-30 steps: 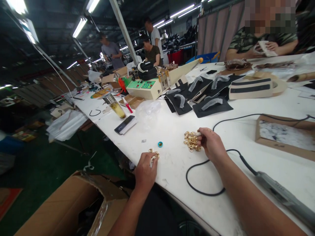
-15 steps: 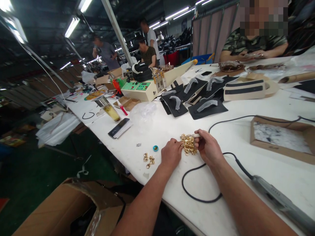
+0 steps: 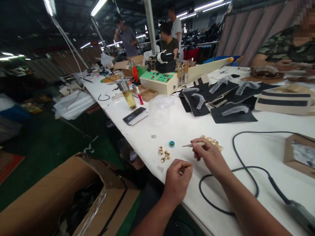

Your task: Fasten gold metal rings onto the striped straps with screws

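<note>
Head view: right hand (image 3: pixel 209 155) pinches a pointed tool (image 3: pixel 190 145), tip leftward, while left hand (image 3: pixel 177 179) curls inward, its grip unclear

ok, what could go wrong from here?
1. The thin pointed tool in the right hand aims toward the small round blue item; a slip might knock it.
2. The black cord loops by the right forearm; it could snag.
3. Loose gold pieces lie near the edge of the table, close to the left hand; some could get swept off.
</note>
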The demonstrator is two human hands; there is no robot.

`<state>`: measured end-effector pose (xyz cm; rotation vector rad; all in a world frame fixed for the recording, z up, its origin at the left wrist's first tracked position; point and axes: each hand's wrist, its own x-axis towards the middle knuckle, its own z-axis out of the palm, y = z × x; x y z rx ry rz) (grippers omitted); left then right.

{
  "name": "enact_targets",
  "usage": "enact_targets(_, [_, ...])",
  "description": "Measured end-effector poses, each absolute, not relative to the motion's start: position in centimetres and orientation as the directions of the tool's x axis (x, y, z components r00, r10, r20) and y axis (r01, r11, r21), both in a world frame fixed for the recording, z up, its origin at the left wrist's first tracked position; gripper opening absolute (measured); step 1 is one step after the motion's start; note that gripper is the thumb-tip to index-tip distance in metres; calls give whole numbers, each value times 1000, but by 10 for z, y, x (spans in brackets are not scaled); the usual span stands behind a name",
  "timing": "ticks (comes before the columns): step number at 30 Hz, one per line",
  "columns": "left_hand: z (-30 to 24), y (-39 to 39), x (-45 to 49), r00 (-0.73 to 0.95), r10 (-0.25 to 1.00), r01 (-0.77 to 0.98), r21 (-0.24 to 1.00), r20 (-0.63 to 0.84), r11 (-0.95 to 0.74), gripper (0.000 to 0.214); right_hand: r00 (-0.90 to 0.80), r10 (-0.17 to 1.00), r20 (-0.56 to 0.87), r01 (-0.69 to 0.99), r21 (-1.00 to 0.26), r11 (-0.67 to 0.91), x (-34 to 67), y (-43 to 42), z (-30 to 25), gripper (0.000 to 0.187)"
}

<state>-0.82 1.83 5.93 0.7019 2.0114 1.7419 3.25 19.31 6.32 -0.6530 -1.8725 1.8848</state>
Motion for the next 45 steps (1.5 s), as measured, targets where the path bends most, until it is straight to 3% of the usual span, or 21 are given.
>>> enact_targets(5, [59,10,-7,-766,640,-57,998,-66,36,10,-851,525,-12,150,-963,222,-9,177,60,45])
enact_targets(13, [46,6,-16,-643,721,-386,923,-257,-15,30,-819,573,12,237,-903,358,-20,165,39,42])
enact_targets(25, [52,5,-24,-583,745,-616,774,-324,-145,40,-783,620,41,236,-904,357,-19,161,43,41])
enact_targets(34, [52,6,-26,-646,693,-607,765,-319,-214,36,-754,656,-45,75,-997,18,-14,168,42,40])
enact_targets(40, [53,9,-25,-686,640,-610,753,-344,-249,40,-743,660,-113,-127,-944,-304,2,168,52,38])
enact_targets(45, [56,10,-25,-716,603,-605,743,-352,-285,44,-715,695,-81,-177,-940,-291,42,162,66,36])
